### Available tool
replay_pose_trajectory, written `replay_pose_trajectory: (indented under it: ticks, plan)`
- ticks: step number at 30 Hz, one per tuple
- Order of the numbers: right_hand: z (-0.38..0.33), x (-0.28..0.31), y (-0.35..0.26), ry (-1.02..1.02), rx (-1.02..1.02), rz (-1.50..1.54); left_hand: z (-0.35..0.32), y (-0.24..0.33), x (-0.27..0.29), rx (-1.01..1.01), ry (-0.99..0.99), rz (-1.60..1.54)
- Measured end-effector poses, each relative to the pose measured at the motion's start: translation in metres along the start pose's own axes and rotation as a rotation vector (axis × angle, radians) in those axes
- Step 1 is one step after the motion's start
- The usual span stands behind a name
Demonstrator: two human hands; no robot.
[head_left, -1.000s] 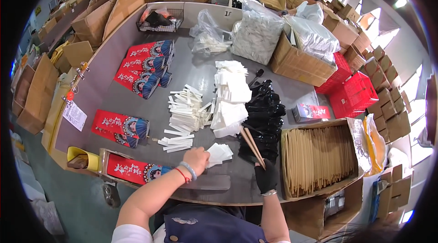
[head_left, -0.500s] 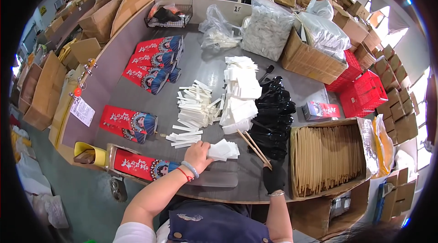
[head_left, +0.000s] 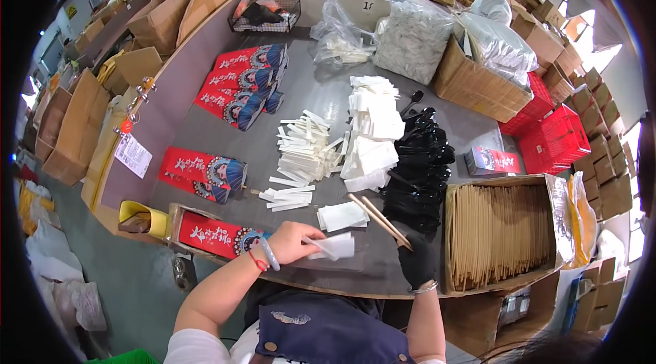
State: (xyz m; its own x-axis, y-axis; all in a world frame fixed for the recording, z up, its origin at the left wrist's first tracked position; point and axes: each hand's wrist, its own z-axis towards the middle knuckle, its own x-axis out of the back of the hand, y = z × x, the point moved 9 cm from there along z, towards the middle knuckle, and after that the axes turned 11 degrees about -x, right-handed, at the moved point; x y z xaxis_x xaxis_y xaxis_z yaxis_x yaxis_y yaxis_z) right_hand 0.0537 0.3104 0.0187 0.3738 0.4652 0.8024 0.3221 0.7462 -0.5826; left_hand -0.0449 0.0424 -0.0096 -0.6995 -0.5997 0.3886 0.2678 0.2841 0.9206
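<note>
My left hand is closed on a folded white napkin above the near edge of the table. A thin white strip seems to lie along it, too blurred to be sure. In a black glove, my right hand grips a pair of wooden chopsticks, their ends pointing up and left. Between the hands, just beyond them, lies a small stack of white napkins. White paper strips are heaped farther off, beside a tall pile of napkins. Black plastic spoons lie right of that pile.
An open carton of chopsticks stands at the right. Red printed sleeves lie at the left, more in a box by the near edge. Red baskets, a filled clear bag and a wire basket stand farther back.
My left hand has drawn back from the small napkin stack toward me, lifting a napkin. My right hand still holds the chopsticks. The whole view has shifted slightly.
</note>
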Motion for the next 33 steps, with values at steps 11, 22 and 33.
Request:
replay_pose_trajectory:
  ticks: [11,22,33]
  plan:
    - [-0.033,-0.111,-0.093,-0.612,0.218,0.001,-0.071,0.026,-0.039,-0.238,0.017,0.858]
    - [-0.049,-0.074,-0.053,-0.575,0.119,-0.171,-0.103,0.025,0.005,-0.191,0.168,0.843]
    - [-0.055,-0.084,-0.066,-0.594,0.339,-0.388,-0.092,-0.009,0.033,-0.114,0.067,0.778]
